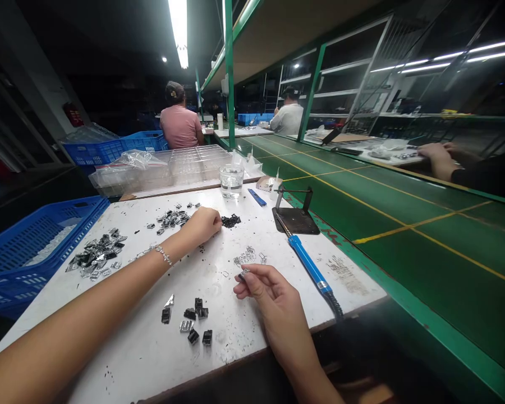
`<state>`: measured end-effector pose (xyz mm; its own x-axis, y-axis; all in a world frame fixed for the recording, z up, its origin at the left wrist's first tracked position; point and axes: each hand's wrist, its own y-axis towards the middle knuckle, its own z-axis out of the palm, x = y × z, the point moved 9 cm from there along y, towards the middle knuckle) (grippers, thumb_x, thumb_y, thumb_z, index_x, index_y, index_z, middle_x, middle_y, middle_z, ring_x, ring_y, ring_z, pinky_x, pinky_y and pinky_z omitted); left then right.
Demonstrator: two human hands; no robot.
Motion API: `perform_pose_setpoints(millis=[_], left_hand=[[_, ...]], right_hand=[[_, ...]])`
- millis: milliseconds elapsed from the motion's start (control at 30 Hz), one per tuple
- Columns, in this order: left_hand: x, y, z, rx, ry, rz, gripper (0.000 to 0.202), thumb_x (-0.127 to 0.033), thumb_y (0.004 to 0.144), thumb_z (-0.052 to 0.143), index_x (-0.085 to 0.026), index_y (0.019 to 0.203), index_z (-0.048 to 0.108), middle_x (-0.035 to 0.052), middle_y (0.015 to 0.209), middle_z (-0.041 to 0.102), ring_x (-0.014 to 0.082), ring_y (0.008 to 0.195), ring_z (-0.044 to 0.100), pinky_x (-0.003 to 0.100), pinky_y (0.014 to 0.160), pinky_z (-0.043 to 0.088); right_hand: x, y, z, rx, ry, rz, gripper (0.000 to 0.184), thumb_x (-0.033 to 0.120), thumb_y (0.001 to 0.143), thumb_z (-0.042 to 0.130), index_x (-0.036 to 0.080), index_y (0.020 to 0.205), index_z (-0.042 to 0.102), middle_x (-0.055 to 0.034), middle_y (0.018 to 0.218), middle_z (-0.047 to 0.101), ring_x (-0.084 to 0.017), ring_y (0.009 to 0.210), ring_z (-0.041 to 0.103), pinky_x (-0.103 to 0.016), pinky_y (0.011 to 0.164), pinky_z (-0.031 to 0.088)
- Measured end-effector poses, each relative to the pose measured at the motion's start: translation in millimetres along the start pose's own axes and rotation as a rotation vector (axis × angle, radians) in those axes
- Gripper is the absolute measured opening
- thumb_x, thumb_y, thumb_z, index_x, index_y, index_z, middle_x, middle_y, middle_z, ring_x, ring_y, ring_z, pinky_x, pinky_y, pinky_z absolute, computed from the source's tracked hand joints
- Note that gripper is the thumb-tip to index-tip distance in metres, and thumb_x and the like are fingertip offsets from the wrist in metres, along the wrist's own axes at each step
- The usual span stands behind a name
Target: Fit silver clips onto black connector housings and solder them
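Note:
My left hand (202,223) reaches across the white worktable (151,348), fingers curled shut beside a small heap of black parts (231,220); what it pinches is hidden. Near the front edge, my right hand (266,289) pinches a small metal piece (243,273) between thumb and fingertips, close to a scatter of thin metal clips (247,256). Several black and silver parts (191,321) lie in front of me. A pile of shiny metal shells (96,257) sits at the left, and another pile of parts (171,218) lies behind my left wrist.
A blue-handled soldering iron (309,264) rests on its stand (295,216) at the right. A glass (231,180), clear trays (193,163) and blue crates (29,247) stand behind and to the left. A green conveyor (395,224) runs to the right; two people sit farther along, and another person's hands (437,157) work at the right.

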<state>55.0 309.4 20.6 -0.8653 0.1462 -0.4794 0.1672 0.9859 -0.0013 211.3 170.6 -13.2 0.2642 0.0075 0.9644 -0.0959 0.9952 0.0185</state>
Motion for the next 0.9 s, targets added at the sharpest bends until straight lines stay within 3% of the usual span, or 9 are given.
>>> perform_pose_setpoints(millis=[67, 167, 333, 400, 567, 700, 900], left_hand=[[-7.0, -12.7, -10.1, -0.026, -0.081, 0.009, 0.019, -0.032, 0.083, 0.062, -0.014, 0.085, 0.069, 0.0072, 0.084, 0.070, 0.0203, 0.079, 0.065, 0.033, 0.070, 0.052], [-20.8, -39.9, -22.9, -0.010, -0.223, 0.028, 0.024, -0.038, 0.078, 0.064, -0.017, 0.087, 0.070, 0.0061, 0.079, 0.073, 0.0211, 0.074, 0.067, 0.028, 0.059, 0.050], [-42.5, -87.9, -22.8, 0.166, -0.526, 0.052, 0.025, -0.034, 0.080, 0.062, -0.023, 0.102, 0.070, 0.0037, 0.091, 0.074, 0.0202, 0.090, 0.066, 0.030, 0.077, 0.051], [-44.8, -100.0, -19.2, 0.206, -0.549, 0.065, 0.025, -0.034, 0.083, 0.060, -0.026, 0.104, 0.071, 0.0027, 0.090, 0.073, 0.0190, 0.087, 0.065, 0.030, 0.076, 0.050], [-45.4, -113.6, -7.4, 0.307, -0.696, 0.125, 0.019, -0.031, 0.090, 0.053, -0.021, 0.100, 0.066, 0.0024, 0.083, 0.070, 0.0139, 0.073, 0.060, 0.027, 0.069, 0.049], [-43.4, -120.0, 1.0, 0.379, -0.872, 0.113, 0.015, -0.031, 0.089, 0.058, -0.018, 0.095, 0.060, 0.0064, 0.091, 0.073, 0.0141, 0.071, 0.064, 0.030, 0.069, 0.051], [-31.8, -121.9, 2.4, 0.229, -1.009, 0.042, 0.011, -0.026, 0.073, 0.076, -0.018, 0.077, 0.071, 0.0012, 0.076, 0.070, 0.0119, 0.074, 0.062, 0.024, 0.069, 0.049]], right_hand=[[-1.4, 0.7, -1.2, -0.002, 0.006, 0.003, 0.028, 0.041, 0.082, 0.066, 0.016, 0.096, 0.064, -0.0020, 0.073, 0.070, -0.013, 0.070, 0.066, -0.023, 0.070, 0.053], [-2.8, 1.1, -1.3, 0.015, 0.022, 0.014, 0.028, 0.041, 0.083, 0.066, 0.016, 0.096, 0.063, -0.0017, 0.073, 0.070, -0.012, 0.070, 0.065, -0.024, 0.071, 0.052], [2.6, 0.9, 5.5, 0.095, 0.088, -0.007, 0.022, 0.038, 0.085, 0.065, 0.017, 0.092, 0.063, -0.0038, 0.092, 0.069, -0.013, 0.081, 0.066, -0.026, 0.079, 0.051], [3.9, 0.7, 9.1, 0.132, 0.115, -0.014, 0.020, 0.037, 0.086, 0.064, 0.017, 0.092, 0.063, -0.0046, 0.097, 0.069, -0.014, 0.084, 0.066, -0.028, 0.082, 0.051], [1.6, 0.4, 11.6, 0.147, 0.135, 0.002, 0.022, 0.038, 0.082, 0.068, 0.018, 0.090, 0.061, -0.0025, 0.084, 0.071, -0.013, 0.071, 0.066, -0.027, 0.073, 0.051], [0.9, -1.4, 15.3, 0.176, 0.109, 0.023, 0.020, 0.035, 0.082, 0.069, 0.018, 0.089, 0.062, -0.0022, 0.080, 0.071, -0.012, 0.069, 0.065, -0.025, 0.070, 0.050], [-0.1, -3.7, 22.6, 0.263, 0.182, 0.046, 0.016, 0.030, 0.080, 0.071, 0.018, 0.086, 0.064, -0.0023, 0.081, 0.072, -0.011, 0.066, 0.065, -0.025, 0.068, 0.050]])
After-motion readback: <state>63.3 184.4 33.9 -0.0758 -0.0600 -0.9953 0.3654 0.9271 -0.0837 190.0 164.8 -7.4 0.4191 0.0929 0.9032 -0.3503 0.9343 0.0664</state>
